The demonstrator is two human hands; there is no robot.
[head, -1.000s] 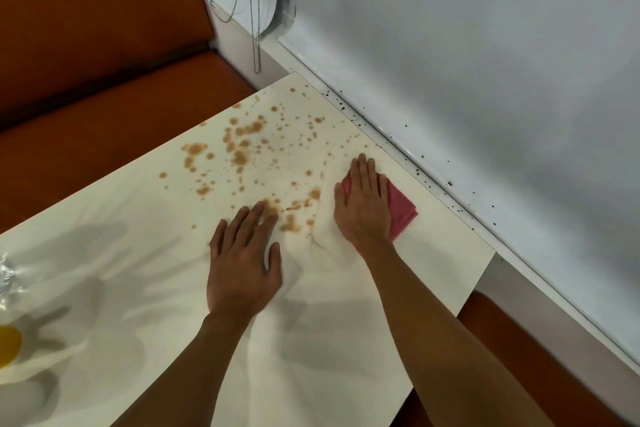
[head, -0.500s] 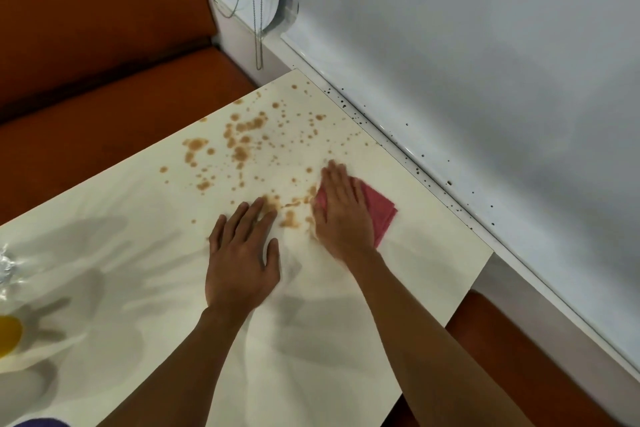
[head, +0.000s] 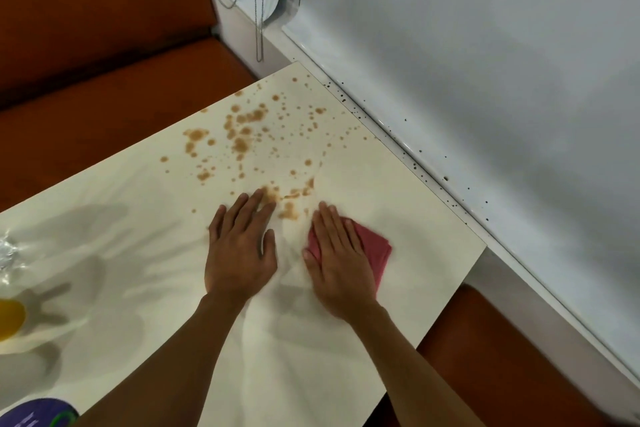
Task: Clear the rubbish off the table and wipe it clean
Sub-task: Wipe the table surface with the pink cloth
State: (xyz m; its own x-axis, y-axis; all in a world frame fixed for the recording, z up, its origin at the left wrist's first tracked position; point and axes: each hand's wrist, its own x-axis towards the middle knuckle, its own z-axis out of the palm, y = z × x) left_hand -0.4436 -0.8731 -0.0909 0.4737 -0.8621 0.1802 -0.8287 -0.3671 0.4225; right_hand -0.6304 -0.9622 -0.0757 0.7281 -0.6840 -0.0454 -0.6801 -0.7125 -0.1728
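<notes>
While the right hand (head: 341,265) is pressing down on a folded pink cloth (head: 377,250) with its fingers straight and close together, not curled round it, the left hand (head: 239,250) is lying flat on the cream table (head: 408,184) just beside it, palm down, fingers spread and holding nothing. The cloth is lying on the table towards the right-hand edge, mostly under the right palm, with its right side and corner sticking out past the little finger. Both hands are sitting just short of a patch of brown splashes (head: 242,135); the nearest blotches are lying between the two sets of fingertips, and the left fingertips are touching or nearly touching one of them. The rest of the splashes are spreading away over the far corner of the table. The part of the table to the right of the cloth is looking plain cream.

At the left edge of the view something yellow (head: 10,319) and a bit of crinkled clear plastic (head: 8,253) are resting on the table, both cut off by the frame. A purple thing (head: 38,414) is showing at the bottom left corner, too cropped to make out. An orange bench (head: 104,97) is running along the far side of the table, and a white wall (head: 485,80) with small black specks (head: 415,166) along its ledge is standing to the right
</notes>
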